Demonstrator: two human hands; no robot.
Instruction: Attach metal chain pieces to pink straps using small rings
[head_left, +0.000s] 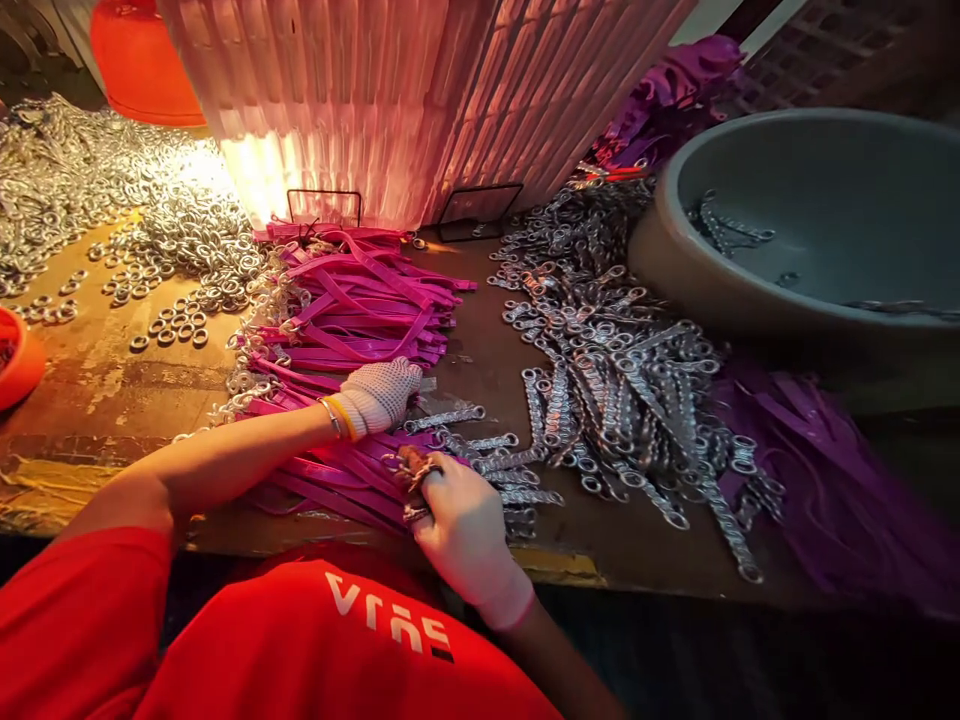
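My left hand (pixel 384 393), in a white dotted glove with a yellow cuff, is closed low over the magenta straps (pixel 360 300). A small greyish piece shows beside its fingertips; what the fingers hold is hidden. My right hand (pixel 466 525), in a pale glove, is curled closed at the front of the straps. Something brown and dark (pixel 414 472) shows at its fingers, and I cannot make out its kind. Just right of both hands lie several twisted metal links (pixel 510 460) with ring ends, some overlapping the straps. Metal rings hang along the straps' left ends.
Loose metal rings (pixel 202 235) cover the left of the wooden table (pixel 112 385). A big pile of twisted links (pixel 622 390) lies right, beside a large grey basin (pixel 667 235). Corrugated panels (pixel 375 110) stand behind, near an orange lamp (pixel 142 65). An orange bowl (pixel 21 365) sits at left.
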